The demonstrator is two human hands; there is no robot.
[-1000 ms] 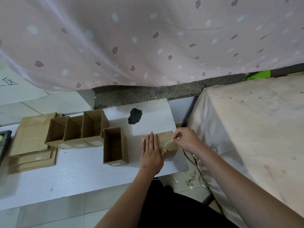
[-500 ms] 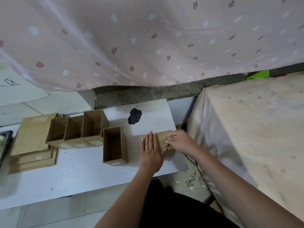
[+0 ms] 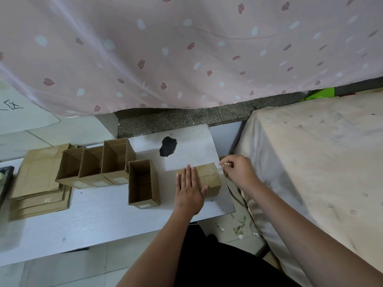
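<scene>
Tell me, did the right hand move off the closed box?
Yes. The right hand slid rightward off the closed box, past the white table edge, pinching a small shiny bit.

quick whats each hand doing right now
left hand: open, flat on the box
right hand: pinches a shiny bit off the box's far right corner; what it is cannot be told
</scene>
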